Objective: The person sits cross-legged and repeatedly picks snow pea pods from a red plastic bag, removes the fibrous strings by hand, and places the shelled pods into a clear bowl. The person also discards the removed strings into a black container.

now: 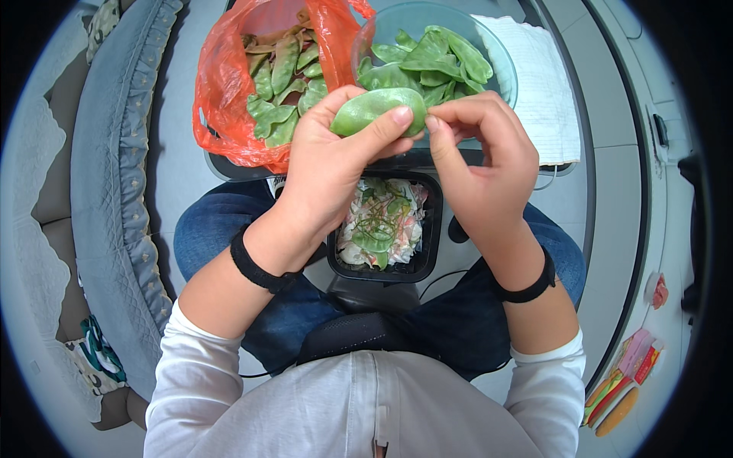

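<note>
A flat green bean pod [375, 109] lies across my left hand [338, 134], pressed between its thumb and fingers. At the pod's right end, my right hand [487, 143] has its thumb and index fingertip pinched together on the tip. Behind my left hand stands a red plastic bag [220, 97] holding more flat pods [284, 66], some brownish at the top. Beyond the held pod is a clear greenish bowl [509, 68] with several green pods [438, 60]. Below my hands, a black bin [433, 229] contains crumpled tissues, green strings and pieces of pod.
A white cloth [541, 91] lies right of the bowl on the dark-edged table [229, 166]. My knees in jeans [212, 223] flank the bin. A sofa with a blue-grey cover [103, 189] is at the left. Colourful packages [621, 383] lie at the lower right.
</note>
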The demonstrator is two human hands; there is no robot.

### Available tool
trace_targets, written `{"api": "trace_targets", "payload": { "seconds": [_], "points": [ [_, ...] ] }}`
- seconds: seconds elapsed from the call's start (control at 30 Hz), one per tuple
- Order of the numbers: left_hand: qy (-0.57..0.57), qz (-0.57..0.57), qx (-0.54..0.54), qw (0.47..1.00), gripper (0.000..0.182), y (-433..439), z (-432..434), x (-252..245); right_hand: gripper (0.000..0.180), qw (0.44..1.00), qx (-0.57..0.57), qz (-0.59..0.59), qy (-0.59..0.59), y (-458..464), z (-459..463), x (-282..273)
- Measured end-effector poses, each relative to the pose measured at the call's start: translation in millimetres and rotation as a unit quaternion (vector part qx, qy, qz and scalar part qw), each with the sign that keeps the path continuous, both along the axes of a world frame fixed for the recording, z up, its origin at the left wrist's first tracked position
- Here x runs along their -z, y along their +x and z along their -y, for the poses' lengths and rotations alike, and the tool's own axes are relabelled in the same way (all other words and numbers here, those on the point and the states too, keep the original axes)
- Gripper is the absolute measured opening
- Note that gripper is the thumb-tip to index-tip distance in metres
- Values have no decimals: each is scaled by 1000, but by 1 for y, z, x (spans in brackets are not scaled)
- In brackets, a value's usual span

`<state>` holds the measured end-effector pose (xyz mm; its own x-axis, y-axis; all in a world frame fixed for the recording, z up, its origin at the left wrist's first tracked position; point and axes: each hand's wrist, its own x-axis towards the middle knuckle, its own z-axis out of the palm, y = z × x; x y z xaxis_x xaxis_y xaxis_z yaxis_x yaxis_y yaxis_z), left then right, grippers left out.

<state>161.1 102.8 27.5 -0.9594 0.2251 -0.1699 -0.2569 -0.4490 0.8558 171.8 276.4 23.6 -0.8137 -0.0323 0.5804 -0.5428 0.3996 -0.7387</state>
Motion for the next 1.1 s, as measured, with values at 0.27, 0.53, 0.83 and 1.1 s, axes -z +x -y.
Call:
{"api": "trace_targets", "payload": {
  "seconds": [0.27,0.53,0.83,1.1],
  "points": [
    [324,264,190,889,24,-12,12,14,12,992,-18,-95,86,2,-9,0],
    [320,215,217,897,25,-11,3,10,9,970,-99,80,-208,21,-11,5],
    [280,212,80,933,22,-16,-2,16,7,978,-161,131,-8,32,-28,-3],
    [99,80,40,991,24,-34,6,13,13,903,-296,280,137,50,-17,27]
  ]
}}
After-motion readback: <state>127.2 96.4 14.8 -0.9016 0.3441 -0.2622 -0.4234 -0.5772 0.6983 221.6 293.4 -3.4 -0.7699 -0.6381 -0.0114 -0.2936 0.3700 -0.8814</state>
